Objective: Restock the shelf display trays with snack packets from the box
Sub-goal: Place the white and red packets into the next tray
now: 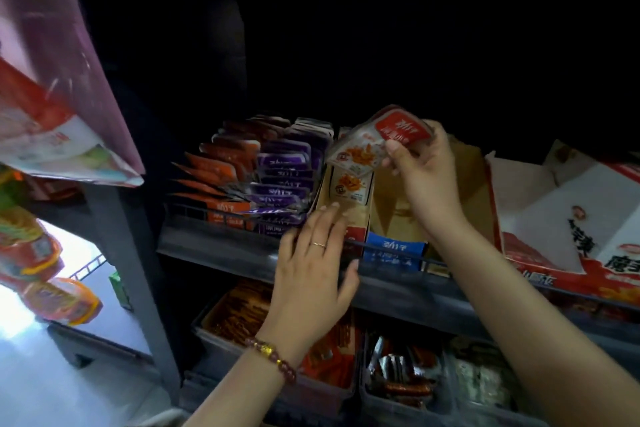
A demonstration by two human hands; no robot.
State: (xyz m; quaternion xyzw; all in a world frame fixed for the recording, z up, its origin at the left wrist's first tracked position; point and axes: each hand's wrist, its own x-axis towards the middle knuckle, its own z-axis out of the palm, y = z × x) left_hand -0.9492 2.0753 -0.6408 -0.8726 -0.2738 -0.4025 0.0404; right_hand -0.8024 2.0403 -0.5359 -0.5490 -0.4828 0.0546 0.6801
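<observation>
Snack packets held over display tray point(360, 215)
Right hand point(424, 172) pinches red-and-white snack packets point(372, 144); left hand point(311, 263) flat, fingers extended, at tray front

red-and-white packet point(377, 140), purple packets point(287, 177), orange packets point(221, 170)

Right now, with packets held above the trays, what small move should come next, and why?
Probably lower the red-and-white packets held by the right hand into the red-fronted tray, just in front of the packet standing at its back. The prints look alike, the tray shows bare cardboard ahead of that packet, and the open left hand lies at the tray's front, seemingly steadying it.
</observation>
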